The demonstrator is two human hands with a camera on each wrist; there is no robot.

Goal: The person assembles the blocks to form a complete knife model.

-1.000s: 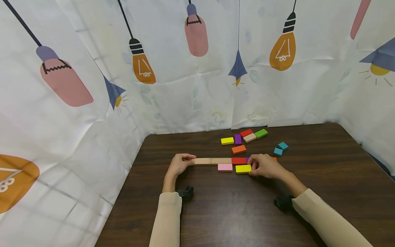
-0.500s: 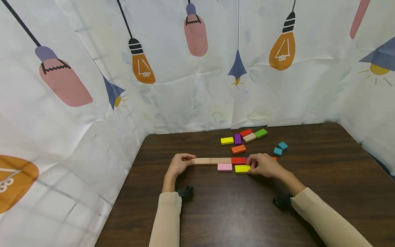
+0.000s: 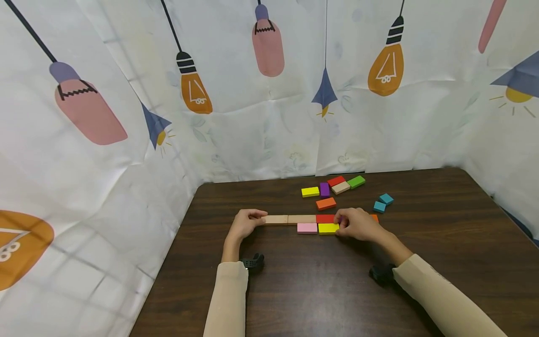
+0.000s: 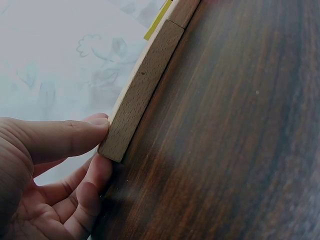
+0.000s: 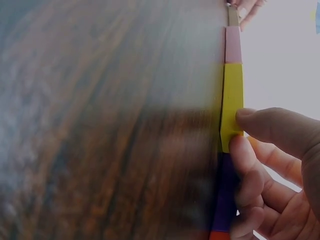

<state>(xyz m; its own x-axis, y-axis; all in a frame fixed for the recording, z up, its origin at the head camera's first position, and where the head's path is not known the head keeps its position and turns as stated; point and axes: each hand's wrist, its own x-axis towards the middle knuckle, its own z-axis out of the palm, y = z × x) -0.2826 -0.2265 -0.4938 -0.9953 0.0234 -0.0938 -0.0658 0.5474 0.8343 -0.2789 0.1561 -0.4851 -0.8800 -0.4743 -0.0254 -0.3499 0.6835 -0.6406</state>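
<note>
A row of flat wooden blocks runs across the table: a plain wooden block (image 3: 275,220) at its left end, a second plain block (image 3: 301,219), a red block (image 3: 325,218), a purple block (image 5: 226,192) and an orange block (image 3: 375,217). My left hand (image 3: 248,222) holds the row's left end between thumb and fingers. In front of the row lies a pink block (image 3: 307,228). Just right of it, my right hand (image 3: 358,223) pinches the right end of a yellow block (image 3: 327,229), which sits against the row's near side. That hand hides part of the row.
Behind the row lie an orange block (image 3: 326,203), a yellow block (image 3: 310,192), a purple block (image 3: 324,189), and red, plain and green blocks (image 3: 356,182). Two blue blocks (image 3: 380,207) lie to the right. A patterned curtain (image 3: 269,135) surrounds the dark table (image 3: 311,290).
My right hand has slid the front yellow block slightly left and away from me, closer to the pink block and the row. The left hand has stayed in place.
</note>
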